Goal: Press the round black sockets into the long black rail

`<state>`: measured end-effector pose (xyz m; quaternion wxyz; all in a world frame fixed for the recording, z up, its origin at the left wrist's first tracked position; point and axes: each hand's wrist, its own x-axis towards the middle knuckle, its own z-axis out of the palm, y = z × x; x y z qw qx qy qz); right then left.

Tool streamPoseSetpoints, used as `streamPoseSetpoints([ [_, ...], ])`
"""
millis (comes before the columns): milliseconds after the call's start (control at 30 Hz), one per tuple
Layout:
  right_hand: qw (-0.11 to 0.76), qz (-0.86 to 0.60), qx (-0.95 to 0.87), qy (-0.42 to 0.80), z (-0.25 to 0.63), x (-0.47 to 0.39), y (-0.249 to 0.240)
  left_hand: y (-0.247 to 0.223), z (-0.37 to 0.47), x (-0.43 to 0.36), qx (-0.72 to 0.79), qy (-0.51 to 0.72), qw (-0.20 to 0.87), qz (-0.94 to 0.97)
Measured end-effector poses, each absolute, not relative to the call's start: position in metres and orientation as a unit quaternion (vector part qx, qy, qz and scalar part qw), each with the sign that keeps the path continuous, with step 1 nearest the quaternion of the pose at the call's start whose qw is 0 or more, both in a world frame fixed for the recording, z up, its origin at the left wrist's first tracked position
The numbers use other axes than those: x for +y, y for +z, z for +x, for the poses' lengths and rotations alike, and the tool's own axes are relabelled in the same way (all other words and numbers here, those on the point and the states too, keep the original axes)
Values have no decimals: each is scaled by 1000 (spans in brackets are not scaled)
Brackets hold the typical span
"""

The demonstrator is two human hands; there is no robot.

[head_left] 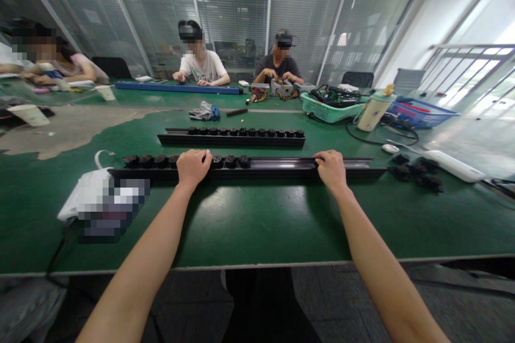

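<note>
A long black channel rail (281, 173) lies across the green table, with several round black modules (230, 161) seated in its left and middle part. My left hand (193, 167) rests closed over the row, its fingers curled on the rail and modules. My right hand (331, 169) is curled at the right part of the rail, thumb and fingers pressed together at the channel; whatever lies between them is too small to name. Behind it sits a second black rail (229, 141), filled with a row of similar modules. Loose black modules (416, 171) are heaped past the rail's right end.
A white case (86, 193) stands left, a white power strip (454, 166) right. Farther back are a green basket (332, 110), a bottle (375, 111), a blue basket (422, 113), gloves (205, 111) and paper cups (29, 114). Several people sit across the table.
</note>
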<state>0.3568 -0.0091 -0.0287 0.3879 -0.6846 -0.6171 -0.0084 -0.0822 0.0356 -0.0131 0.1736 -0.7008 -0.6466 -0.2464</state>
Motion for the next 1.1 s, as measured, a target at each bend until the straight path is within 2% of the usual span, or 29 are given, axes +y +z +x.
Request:
streamPoseSetpoints([
  [633, 392, -693, -605, -31, 362, -8, -32, -14, -82, 36, -641, -247, 183, -703],
  [1100, 357, -715, -600, -32, 370, -3, -35, -14, -83, 36, -644, -247, 172, -703],
])
